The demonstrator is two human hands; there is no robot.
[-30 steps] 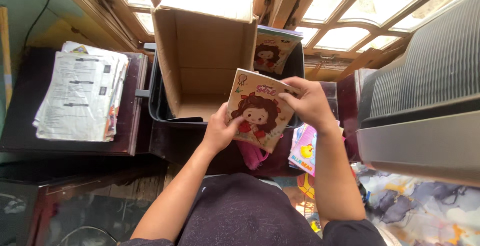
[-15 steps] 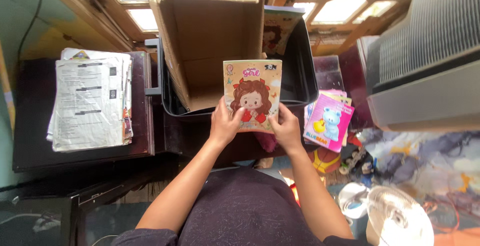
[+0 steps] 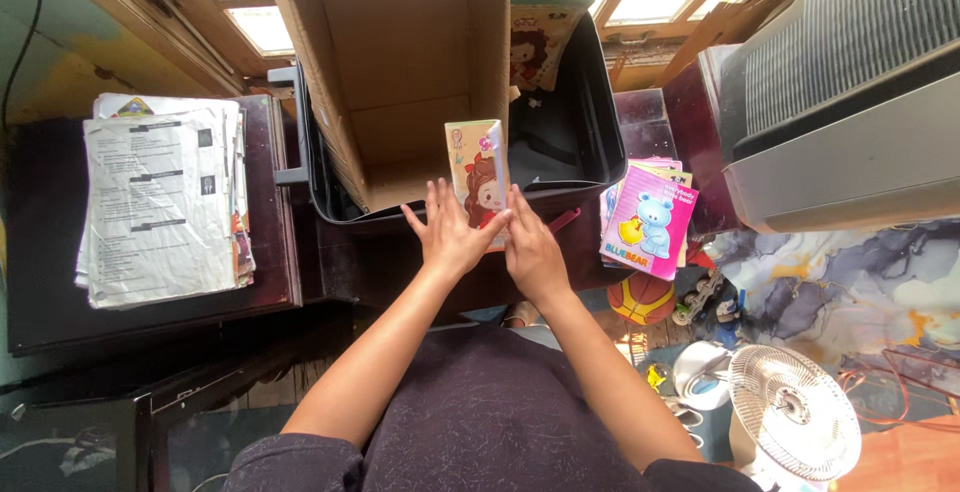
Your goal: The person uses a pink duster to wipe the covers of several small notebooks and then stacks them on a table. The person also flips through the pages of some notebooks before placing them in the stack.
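Dark wooden table (image 3: 30, 252) by sunlit windows; both hands' grip (image 3: 452, 232) (image 3: 532, 252) holds a notebook (image 3: 477, 174) upright.

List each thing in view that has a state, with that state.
Cardboard box: open, upright, nothing visible inside.
Notebook: closed, held on edge between both hands.
Left hand: flat against the notebook.
Right hand: flat against the notebook.
Paper stack: lying flat.
Pink book: closed, lying flat.
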